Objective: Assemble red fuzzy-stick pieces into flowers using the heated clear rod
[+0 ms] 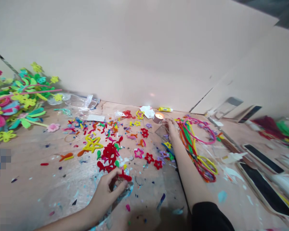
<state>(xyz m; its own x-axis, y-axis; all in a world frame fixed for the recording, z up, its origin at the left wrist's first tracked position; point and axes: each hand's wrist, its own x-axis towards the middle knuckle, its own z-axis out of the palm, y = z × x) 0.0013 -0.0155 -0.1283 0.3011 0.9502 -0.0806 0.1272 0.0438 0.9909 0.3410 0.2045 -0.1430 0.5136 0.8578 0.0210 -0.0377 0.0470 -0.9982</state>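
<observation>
Well, left hand [106,192]: pinches a red fuzzy piece [126,176].
Right hand [172,131]: just beside the lit candle [158,118]; its grip I can't tell from here.

1. Surface [21,189]: matt, wood-like, roughened by scattered flecks.
2. Red piece [125,177], 7 o'clock: fuzzy, matt, cloth-like pile.
3. Clear bag [78,104], 9 o'clock: thin, wrinkled, glossy plastic.
4. Nearer phone [267,189], 4 o'clock: smooth, glossy, glass-like face.
5. Pale panel [135,54], 12 o'clock: smooth, faint sheen.
</observation>
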